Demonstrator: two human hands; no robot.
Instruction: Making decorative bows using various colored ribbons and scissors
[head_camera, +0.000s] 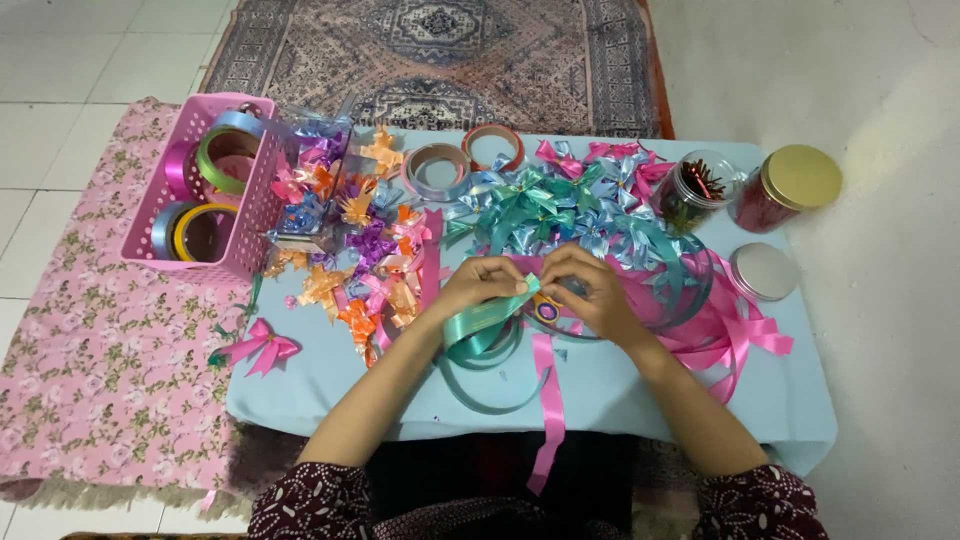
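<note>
Over the blue table (620, 385), both hands' fingers (515, 283) pinch a teal ribbon (478, 322).

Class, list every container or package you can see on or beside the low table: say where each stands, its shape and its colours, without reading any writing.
Pink basket: left edge, rectangular, slotted walls, holds ribbon rolls.
Open glass jar: right rear, round, clear, dark bits inside.
Gold-lidded jar: far right, round, reddish contents.
Silver lid: right, flat, round, lying loose.
No labels, signs or screens show.

Left hand (482, 283) and right hand (590, 290) pinching teal ribbon (487, 318), pink ribbon (547, 395) beneath, pink basket (250, 215) at left
</note>
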